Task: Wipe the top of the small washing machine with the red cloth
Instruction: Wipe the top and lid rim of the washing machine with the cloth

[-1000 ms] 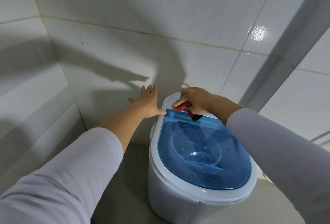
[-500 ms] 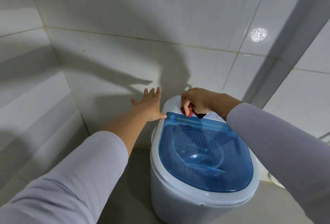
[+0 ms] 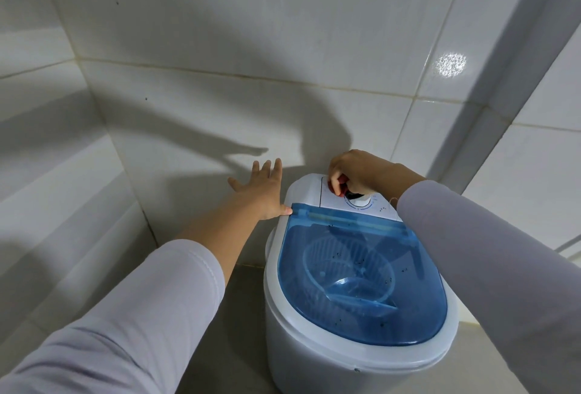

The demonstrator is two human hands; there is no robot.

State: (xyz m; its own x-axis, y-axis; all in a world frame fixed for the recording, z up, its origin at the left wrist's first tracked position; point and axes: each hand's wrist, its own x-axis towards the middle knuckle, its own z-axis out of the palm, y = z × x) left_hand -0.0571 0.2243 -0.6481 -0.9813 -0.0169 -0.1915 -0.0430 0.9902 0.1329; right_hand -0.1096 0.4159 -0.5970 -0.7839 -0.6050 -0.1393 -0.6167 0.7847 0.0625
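The small white washing machine (image 3: 317, 359) stands on the floor against a tiled wall, its see-through blue lid (image 3: 361, 283) closed and speckled with dark bits. My right hand (image 3: 355, 170) presses a bunched red cloth (image 3: 341, 184) on the white control panel (image 3: 377, 206) at the back, just left of the dial. My left hand (image 3: 262, 191) is spread flat beside the machine's back left corner, thumb touching the lid's corner. Most of the cloth is hidden under my fingers.
White tiled walls (image 3: 220, 95) close in behind and on the left, meeting in a corner. A grey floor (image 3: 242, 315) shows left of the machine. A pale vertical frame (image 3: 503, 95) runs down the right side.
My right hand has slid the red cloth from the lid's back edge up onto the white control panel. The left hand has kept its place at the corner.
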